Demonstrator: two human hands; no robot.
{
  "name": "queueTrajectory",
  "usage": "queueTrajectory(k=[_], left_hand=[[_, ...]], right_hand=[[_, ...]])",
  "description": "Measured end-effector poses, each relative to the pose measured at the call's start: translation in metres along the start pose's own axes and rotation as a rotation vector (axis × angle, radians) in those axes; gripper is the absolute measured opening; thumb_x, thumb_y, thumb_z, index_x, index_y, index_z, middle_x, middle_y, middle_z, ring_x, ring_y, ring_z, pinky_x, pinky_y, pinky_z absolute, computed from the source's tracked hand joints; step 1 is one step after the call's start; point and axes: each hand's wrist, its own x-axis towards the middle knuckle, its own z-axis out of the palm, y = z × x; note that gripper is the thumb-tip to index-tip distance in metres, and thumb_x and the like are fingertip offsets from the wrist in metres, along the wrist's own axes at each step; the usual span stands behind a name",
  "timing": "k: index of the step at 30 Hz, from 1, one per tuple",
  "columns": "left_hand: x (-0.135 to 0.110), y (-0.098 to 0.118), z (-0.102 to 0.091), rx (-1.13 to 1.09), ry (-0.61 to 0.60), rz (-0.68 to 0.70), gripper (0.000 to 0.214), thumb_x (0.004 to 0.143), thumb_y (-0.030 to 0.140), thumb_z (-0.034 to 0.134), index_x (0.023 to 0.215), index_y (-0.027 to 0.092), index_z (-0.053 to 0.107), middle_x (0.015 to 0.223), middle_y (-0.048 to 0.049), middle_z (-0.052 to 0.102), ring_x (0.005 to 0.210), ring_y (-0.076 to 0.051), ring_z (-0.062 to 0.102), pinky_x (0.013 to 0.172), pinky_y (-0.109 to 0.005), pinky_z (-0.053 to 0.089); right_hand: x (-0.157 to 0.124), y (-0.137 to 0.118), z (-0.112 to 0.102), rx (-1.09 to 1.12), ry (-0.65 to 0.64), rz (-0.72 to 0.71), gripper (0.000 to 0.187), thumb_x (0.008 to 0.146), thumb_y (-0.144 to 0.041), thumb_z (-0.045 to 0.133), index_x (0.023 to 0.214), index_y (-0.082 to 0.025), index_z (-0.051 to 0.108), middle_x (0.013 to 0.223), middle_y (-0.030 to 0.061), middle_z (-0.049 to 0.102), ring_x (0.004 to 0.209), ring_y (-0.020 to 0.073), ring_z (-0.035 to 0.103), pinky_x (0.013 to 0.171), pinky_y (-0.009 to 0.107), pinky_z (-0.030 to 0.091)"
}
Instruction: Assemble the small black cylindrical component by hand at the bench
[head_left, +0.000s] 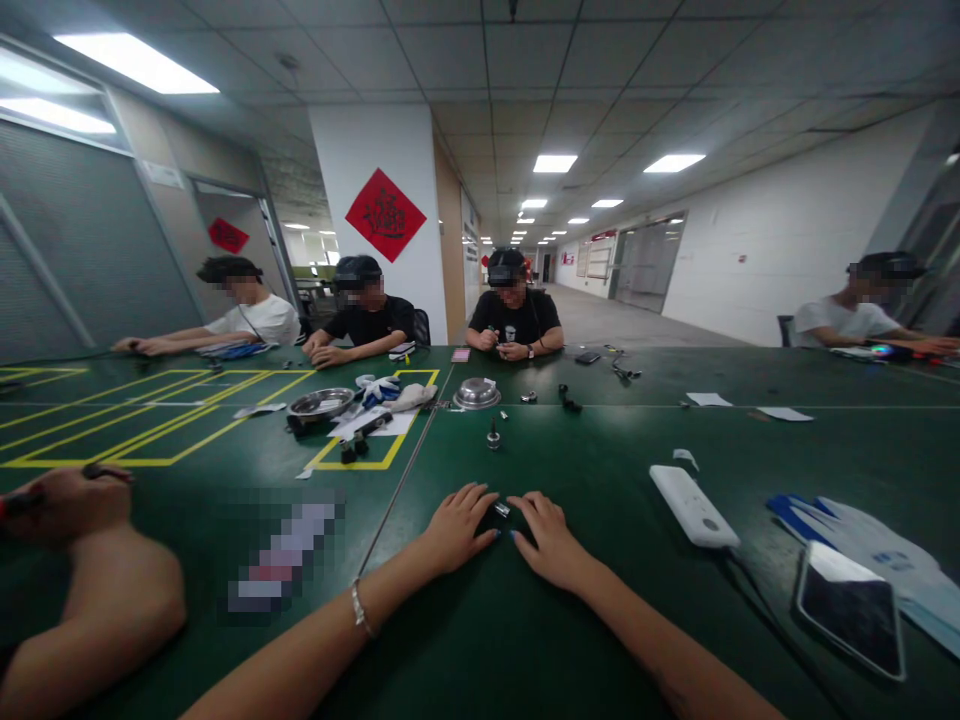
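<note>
On the green table, my left hand rests palm down with its fingers stretched out. My right hand lies opposite, fingers spread and pointing toward the left one. Between the fingertips of both hands sits a small shiny metal piece; its exact kind is too small to tell. Neither hand visibly grips it, though whether a fingertip touches it I cannot tell. Farther ahead, a small metal part with a thin stem stands upright.
A metal bowl sits upside down beyond. A metal dish and gloves lie ahead left. At right are a white power strip, a phone and a glove. A co-worker's arm is close left; several people sit around.
</note>
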Motion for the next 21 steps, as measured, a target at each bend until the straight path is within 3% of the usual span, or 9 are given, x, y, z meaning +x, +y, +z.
queueTrajectory(k=[5,9,13,15,18,21], left_hand=[[-0.003,0.004,0.003,-0.201,-0.031,0.043,0.056,0.084,0.029,0.051,0.136,0.019,0.031,0.139,-0.0129,0.041,0.130,-0.024,0.035,0.108,-0.045,0.029],[-0.002,0.010,0.002,-0.368,-0.073,0.060,0.060,0.085,0.025,0.048,0.139,0.018,0.022,0.141,-0.0125,0.037,0.130,-0.022,0.036,0.110,-0.044,0.026],[-0.002,0.009,-0.008,-0.368,-0.135,0.145,0.048,0.085,0.021,0.046,0.132,0.022,0.035,0.133,-0.0078,0.047,0.124,-0.020,0.043,0.109,-0.043,0.026],[-0.001,0.007,-0.016,-0.303,-0.128,0.167,0.038,0.085,0.020,0.046,0.122,0.023,0.046,0.121,-0.0051,0.056,0.115,-0.020,0.050,0.106,-0.043,0.029],[0.002,0.004,-0.022,-0.225,-0.069,0.125,0.026,0.086,0.022,0.046,0.110,0.020,0.055,0.106,-0.0058,0.061,0.100,-0.020,0.056,0.093,-0.036,0.040],[0.003,0.002,-0.021,-0.170,-0.015,0.093,0.023,0.086,0.026,0.047,0.106,0.019,0.057,0.102,-0.0063,0.060,0.096,-0.020,0.056,0.086,-0.032,0.043]], right_hand=[[-0.001,-0.001,0.001,-0.016,-0.084,-0.133,0.048,0.087,-0.031,0.045,0.135,-0.027,0.038,0.136,0.0060,0.042,0.124,0.0224,0.037,0.103,0.041,0.026],[0.000,-0.003,-0.004,-0.029,-0.053,-0.158,0.038,0.086,-0.026,0.047,0.124,-0.023,0.049,0.125,0.0064,0.054,0.117,0.0202,0.045,0.099,0.040,0.027],[0.002,-0.003,-0.012,-0.056,0.011,-0.103,0.018,0.084,-0.031,0.054,0.099,-0.021,0.060,0.103,0.0043,0.062,0.103,0.0187,0.052,0.092,0.036,0.032],[0.002,-0.001,-0.014,-0.076,0.020,-0.089,0.018,0.082,-0.036,0.058,0.092,-0.021,0.060,0.098,0.0035,0.062,0.099,0.0189,0.053,0.090,0.035,0.033],[0.001,0.000,-0.014,-0.105,-0.001,-0.099,0.028,0.080,-0.040,0.059,0.102,-0.022,0.059,0.104,0.0040,0.060,0.100,0.0200,0.052,0.088,0.034,0.035],[0.001,0.000,-0.011,-0.121,-0.042,-0.130,0.038,0.084,-0.039,0.053,0.119,-0.023,0.053,0.112,0.0058,0.057,0.100,0.0206,0.052,0.084,0.033,0.039]])
